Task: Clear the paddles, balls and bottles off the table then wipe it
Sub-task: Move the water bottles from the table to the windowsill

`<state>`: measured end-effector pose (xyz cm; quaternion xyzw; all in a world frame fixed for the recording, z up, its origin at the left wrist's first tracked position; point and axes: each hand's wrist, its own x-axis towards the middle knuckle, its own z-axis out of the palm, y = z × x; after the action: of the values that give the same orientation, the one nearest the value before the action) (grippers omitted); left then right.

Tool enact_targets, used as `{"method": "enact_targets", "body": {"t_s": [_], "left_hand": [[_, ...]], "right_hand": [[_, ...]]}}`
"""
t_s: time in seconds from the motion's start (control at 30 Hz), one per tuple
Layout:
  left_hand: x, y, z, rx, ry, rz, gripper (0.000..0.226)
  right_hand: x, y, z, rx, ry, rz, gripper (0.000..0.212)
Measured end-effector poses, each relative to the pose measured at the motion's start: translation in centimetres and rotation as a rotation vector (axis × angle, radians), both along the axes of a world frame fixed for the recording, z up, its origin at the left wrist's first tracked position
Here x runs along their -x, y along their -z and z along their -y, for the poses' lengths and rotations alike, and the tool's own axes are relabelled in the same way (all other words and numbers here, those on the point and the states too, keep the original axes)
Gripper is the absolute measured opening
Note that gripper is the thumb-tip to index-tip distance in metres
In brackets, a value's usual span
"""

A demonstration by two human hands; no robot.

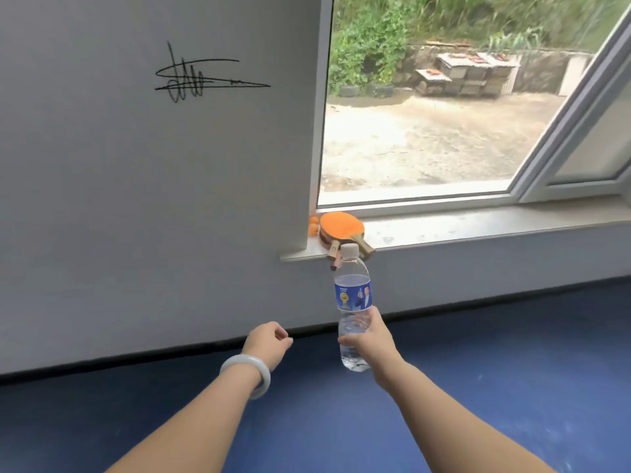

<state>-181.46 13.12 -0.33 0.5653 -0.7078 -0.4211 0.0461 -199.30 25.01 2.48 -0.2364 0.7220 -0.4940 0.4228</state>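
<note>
One clear plastic water bottle (352, 295) stands upright in the right grip (370, 336), whose fingers and thumb wrap its lower body just under the blue label, white cap on top. It is held in the air at about 5 o'clock of the stacked paddles (341, 227), which lie on the windowsill (478, 227) with two orange balls (313, 224) just beside them at 9 o'clock. The left grip (266, 339), at 9 o'clock of the right, is loosely curled and holds nothing. The bottle seems to hold water, so it probably has some weight. Its thin walls would dent under a hard squeeze and the smooth plastic may slip, so a firm hold around the lower body looks right. Bare sill lies at 3 o'clock of the paddles.
</note>
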Motion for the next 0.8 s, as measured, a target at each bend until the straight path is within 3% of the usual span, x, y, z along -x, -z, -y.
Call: {"method": "enact_targets", "body": {"t_s": [0.17,0.27,0.43,0.8], "left_hand": [[10.9,-0.8,0.8,0.018,0.050,0.032,0.005],[16.0,-1.2,1.5,0.028,0.072,0.046,0.005],[23.2,-1.0,4.0,0.023,0.104,0.077,0.006],[36.9,0.5,16.6,-0.005,0.161,0.093,0.006]], "right_hand": [[11.3,-0.3,0.0,0.033,0.032,0.005,0.056],[16.6,-0.3,1.1,0.058,0.063,0.022,0.048],[22.9,0.5,3.9,0.053,0.116,0.030,0.061],[35.5,2.0,15.9,-0.018,0.084,0.042,0.046]]}}
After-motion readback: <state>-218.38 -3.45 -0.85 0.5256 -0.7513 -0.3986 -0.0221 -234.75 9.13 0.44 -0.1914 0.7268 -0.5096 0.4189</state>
